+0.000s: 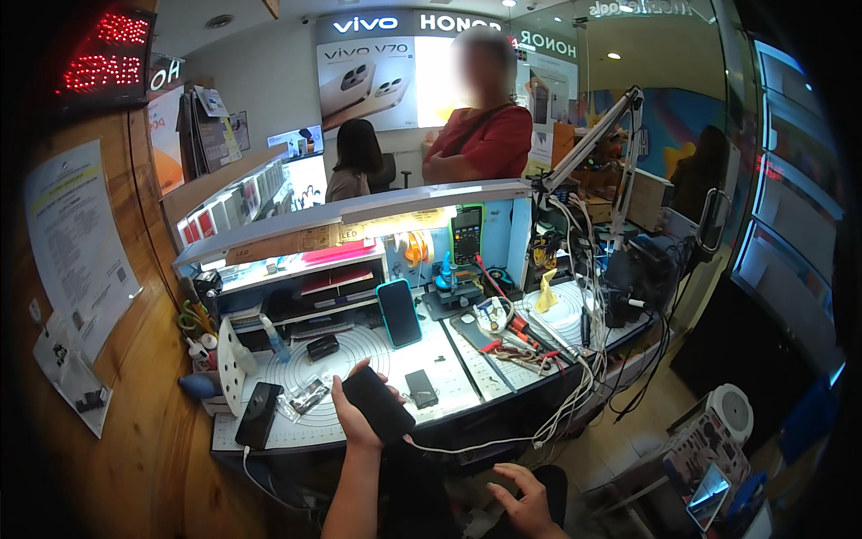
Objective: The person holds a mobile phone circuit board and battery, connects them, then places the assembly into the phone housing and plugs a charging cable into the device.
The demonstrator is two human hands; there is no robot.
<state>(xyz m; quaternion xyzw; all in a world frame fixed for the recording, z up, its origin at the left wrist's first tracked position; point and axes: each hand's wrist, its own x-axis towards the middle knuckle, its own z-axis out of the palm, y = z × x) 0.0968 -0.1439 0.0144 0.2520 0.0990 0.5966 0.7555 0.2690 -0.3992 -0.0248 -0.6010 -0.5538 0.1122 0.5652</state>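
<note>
My left hand (356, 415) is closed round a black smartphone (380, 404), held in front of the workbench's near edge. Its dark screen faces up, and a white cable (485, 448) meets its lower end. My right hand (526, 503) hangs lower down, off to the right, with fingers apart and nothing in it. Just beyond the held phone, a small dark rectangular piece (420, 389) lies on the white work mat (453, 395). Farther back a phone in a teal case (399, 313) stands tilted upright. Another black phone (259, 415) lies on the left, with a cable at its near end.
Small plastic packets (303, 397) and a black object (322, 348) sit on the mat. Pliers and screwdrivers (525, 341) crowd the right side, beside tangled cables (584, 377). A green-edged multimeter (467, 235) stands behind. Across the bench, a person in red (480, 148) stands with folded arms.
</note>
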